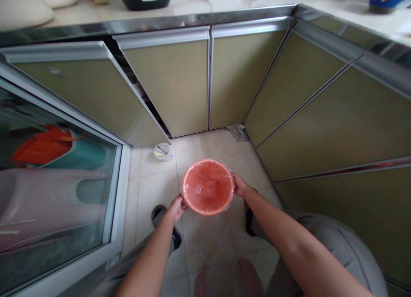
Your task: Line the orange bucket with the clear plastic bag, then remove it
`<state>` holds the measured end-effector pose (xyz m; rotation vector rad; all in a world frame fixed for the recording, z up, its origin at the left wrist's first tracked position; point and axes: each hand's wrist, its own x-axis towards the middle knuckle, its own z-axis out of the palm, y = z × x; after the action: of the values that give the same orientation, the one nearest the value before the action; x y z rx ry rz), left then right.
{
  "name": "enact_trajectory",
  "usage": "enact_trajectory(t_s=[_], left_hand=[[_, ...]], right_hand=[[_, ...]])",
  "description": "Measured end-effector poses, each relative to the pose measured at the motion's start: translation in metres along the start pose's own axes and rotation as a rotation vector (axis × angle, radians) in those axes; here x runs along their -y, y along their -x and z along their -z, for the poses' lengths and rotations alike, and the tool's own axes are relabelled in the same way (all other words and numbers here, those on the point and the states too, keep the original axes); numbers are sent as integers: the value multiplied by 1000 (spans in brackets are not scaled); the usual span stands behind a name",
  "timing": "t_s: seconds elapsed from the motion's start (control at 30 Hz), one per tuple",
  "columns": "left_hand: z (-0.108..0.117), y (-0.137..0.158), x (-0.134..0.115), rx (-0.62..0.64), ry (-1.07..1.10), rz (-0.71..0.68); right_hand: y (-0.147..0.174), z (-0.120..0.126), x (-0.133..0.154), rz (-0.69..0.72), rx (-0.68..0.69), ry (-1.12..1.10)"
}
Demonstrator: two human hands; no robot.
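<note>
Between my two hands is an orange-pink trash bin (208, 186), its mouth facing up toward me. A clear plastic bag lines the inside and folds over the rim. My left hand (176, 208) grips the bin's left side near the rim, fingers curled against it. On the opposite side my right hand (239, 185) is closed at the rim and the bag's edge. The outer wall and base of the bin are mostly hidden below its mouth.
Cabinet doors (167, 83) run ahead and to the right; one door (73, 91) at left stands ajar. A small white container (163, 152) and a grey cloth (238, 132) lie on the tiled floor. At left is a glass door (58, 181). A counter (192, 8) spans the top.
</note>
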<state>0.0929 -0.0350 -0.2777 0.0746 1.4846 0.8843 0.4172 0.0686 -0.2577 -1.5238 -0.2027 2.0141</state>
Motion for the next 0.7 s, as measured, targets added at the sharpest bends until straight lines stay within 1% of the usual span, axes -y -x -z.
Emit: enact_trajectory(t_s=[0.07, 0.2, 0.3, 0.37, 0.43, 0.5, 0.6, 0.7], left_hand=[[5, 3, 0, -5, -21, -3], [12, 14, -8, -74, -71, -8], [9, 29, -22, -144, -100, -59], [2, 42, -35, -153, -139, -124], [-7, 55, -49, -118, -196, -179], [-18, 67, -62, -50, -221, -195], [-32, 78, -77, 79, -157, -209], [-42, 85, -83, 152, -93, -230]], right_hand=[[3, 1, 5, 48, -76, 14], [15, -2, 22, 159, -279, 44], [29, -12, 39, 256, -354, 52], [40, -22, 50, 324, -370, 80], [53, -36, 59, 368, -348, 120], [69, -50, 66, 397, -280, 211], [93, -70, 73, 438, -129, 380], [113, -85, 77, 409, 23, 439]])
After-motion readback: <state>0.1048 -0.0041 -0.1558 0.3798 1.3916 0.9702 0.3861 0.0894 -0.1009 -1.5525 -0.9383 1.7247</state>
